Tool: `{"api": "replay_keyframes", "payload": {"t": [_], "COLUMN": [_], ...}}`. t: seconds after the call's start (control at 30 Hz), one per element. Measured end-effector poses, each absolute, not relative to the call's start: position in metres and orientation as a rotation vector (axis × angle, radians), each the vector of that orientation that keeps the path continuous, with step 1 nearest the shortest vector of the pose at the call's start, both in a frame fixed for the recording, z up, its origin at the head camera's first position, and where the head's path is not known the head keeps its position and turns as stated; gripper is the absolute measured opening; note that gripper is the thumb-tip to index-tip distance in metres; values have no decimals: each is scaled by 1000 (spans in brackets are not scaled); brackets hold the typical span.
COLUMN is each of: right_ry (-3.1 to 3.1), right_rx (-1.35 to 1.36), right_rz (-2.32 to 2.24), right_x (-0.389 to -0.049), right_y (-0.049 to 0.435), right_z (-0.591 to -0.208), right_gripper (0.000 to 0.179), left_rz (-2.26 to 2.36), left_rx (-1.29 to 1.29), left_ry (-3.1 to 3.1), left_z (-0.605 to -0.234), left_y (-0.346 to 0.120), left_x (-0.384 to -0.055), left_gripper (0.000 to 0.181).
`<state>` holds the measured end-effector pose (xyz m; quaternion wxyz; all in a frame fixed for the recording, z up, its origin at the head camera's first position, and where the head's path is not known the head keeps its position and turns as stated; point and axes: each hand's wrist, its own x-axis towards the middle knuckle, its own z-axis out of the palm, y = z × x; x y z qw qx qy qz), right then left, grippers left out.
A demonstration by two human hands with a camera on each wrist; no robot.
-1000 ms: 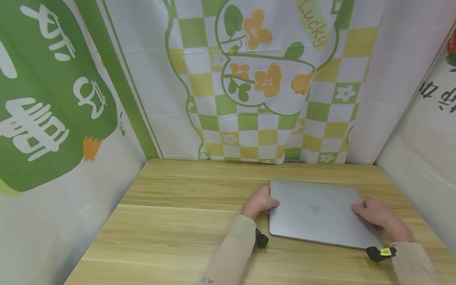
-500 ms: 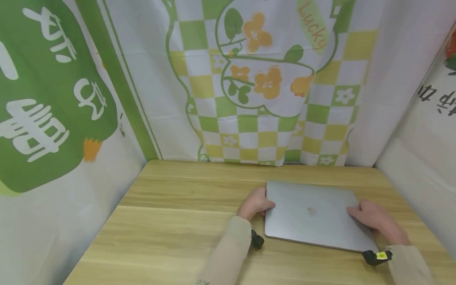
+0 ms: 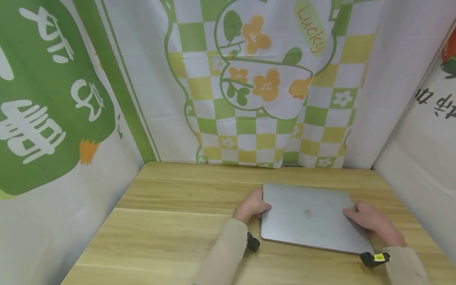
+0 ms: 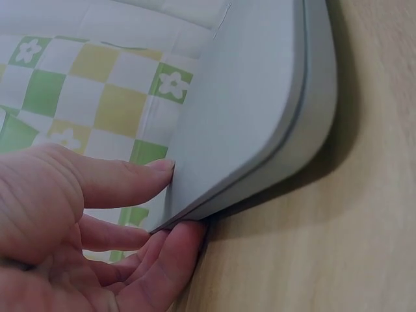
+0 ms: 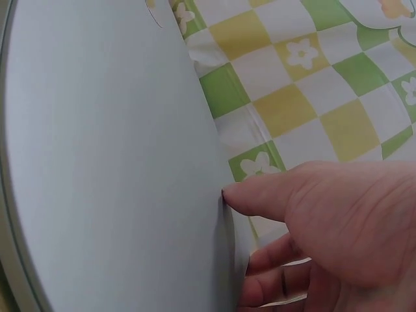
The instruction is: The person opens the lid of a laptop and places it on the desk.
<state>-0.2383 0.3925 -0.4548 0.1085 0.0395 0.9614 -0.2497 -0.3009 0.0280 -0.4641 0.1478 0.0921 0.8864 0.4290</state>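
A closed silver laptop (image 3: 306,225) with a logo on its lid lies flat over the right half of the table. My left hand (image 3: 252,205) grips its left edge, thumb on the lid and fingers under the side. On the opposite edge my right hand (image 3: 370,217) holds it the same way, thumb on top. In the left wrist view, the fingertips of the left hand (image 4: 110,221) are curled beneath the laptop's edge (image 4: 260,169), with a shadow on the wood below. The right wrist view has the right hand (image 5: 325,234) pinching the lid's side (image 5: 117,156).
The wooden table (image 3: 171,229) extends to the left of the laptop. Behind it hangs a green and yellow checked curtain (image 3: 246,130). Printed cloth (image 3: 46,99) covers the left side, and a white cloth wall (image 3: 420,158) stands at the right. A black wrist camera (image 3: 373,259) sits by the right cuff.
Both hands and the laptop between them have shifted slightly left and toward the near side of the table. The grip stays the same.
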Motion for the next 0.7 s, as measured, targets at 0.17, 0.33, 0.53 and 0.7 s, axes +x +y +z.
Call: {"api": "replay_keyframes", "payload": {"t": [0.17,0.33,0.53,0.7], "right_ry": [2825,2823,2820,2813], "right_rx": [105,117,129,117], "right_rz": [-741,-744,-750,-774], "right_x": [-240,-240,-242,-244], "right_y": [392,390,389,387], "right_z": [-455,-457,-459,-459], "right_gripper": [47,49,49,47], "left_rz": [1243,1247,1271,1273], "left_rx": [261,242,230,224], "left_ry": [2545,2536,2519,2529], "left_z": [-465,-464,-463,-462], "left_y": [26,24,20,17], "left_x": [-302,-301,-299,-299], "left_gripper": [50,49,52,53]}}
